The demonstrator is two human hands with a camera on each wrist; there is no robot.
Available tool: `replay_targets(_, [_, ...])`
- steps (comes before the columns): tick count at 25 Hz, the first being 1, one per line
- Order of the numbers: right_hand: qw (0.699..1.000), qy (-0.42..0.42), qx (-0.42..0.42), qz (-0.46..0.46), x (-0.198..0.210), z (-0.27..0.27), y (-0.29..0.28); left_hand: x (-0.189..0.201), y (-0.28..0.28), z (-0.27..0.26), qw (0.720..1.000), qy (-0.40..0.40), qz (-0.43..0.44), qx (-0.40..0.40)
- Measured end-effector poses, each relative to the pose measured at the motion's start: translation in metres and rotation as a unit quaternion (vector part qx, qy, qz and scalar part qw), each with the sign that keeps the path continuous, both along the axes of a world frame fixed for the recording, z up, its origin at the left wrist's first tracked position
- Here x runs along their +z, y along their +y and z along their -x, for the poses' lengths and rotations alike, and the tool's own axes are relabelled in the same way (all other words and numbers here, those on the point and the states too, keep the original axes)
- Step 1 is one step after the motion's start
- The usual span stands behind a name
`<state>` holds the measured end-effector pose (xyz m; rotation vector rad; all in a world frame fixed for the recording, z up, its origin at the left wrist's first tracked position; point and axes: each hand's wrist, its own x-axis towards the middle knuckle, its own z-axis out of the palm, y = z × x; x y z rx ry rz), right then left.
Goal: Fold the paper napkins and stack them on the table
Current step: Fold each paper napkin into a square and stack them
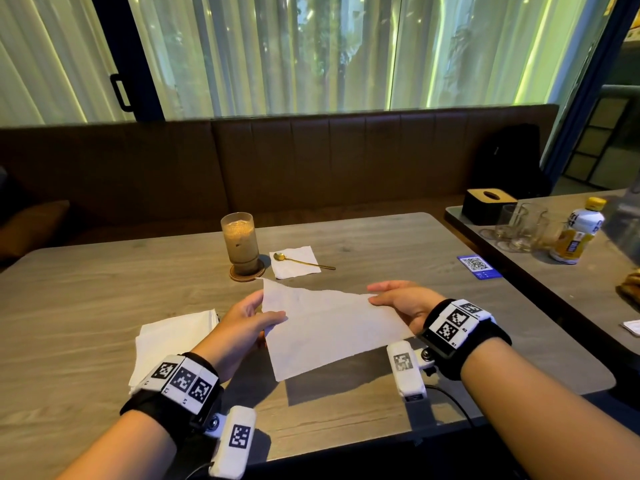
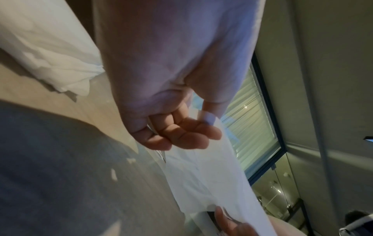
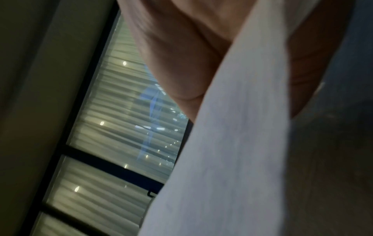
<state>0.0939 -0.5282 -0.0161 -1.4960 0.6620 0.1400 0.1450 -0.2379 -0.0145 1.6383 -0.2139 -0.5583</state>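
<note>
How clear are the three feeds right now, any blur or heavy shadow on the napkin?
Head view: sharp, with wide-angle bending at the edges; the napkin, held by the left hand and right hand, casts a dark shadow on the table. Left wrist view: soft, fingers slightly smeared. Right wrist view: dim and blurred.

Both forearms are bare. Each wrist wears a black strap (image 1: pixel 464 336) carrying white blocks printed with black square-code markers, plus a white camera pod (image 1: pixel 405 370) with a dark cable.
</note>
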Motion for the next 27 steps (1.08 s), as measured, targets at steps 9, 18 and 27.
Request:
replay_targets(9, [0.981,-0.186,0.047,-0.015,0.029,0.004,0.001,0.009,0.02,-0.006,0.995,-0.082,0.058,0.011])
replay_targets(18, [0.995,-0.08,0.05,-0.005,0.004,-0.011,0.003,-0.001,0.022,-0.007,0.995,-0.103,-0.013,-0.009])
replay_targets(27, [0.99,-0.078,0.095,-0.064,0.003,-0.011,0.004,-0.008,0.038,-0.017,0.998,-0.068,-0.011,-0.013])
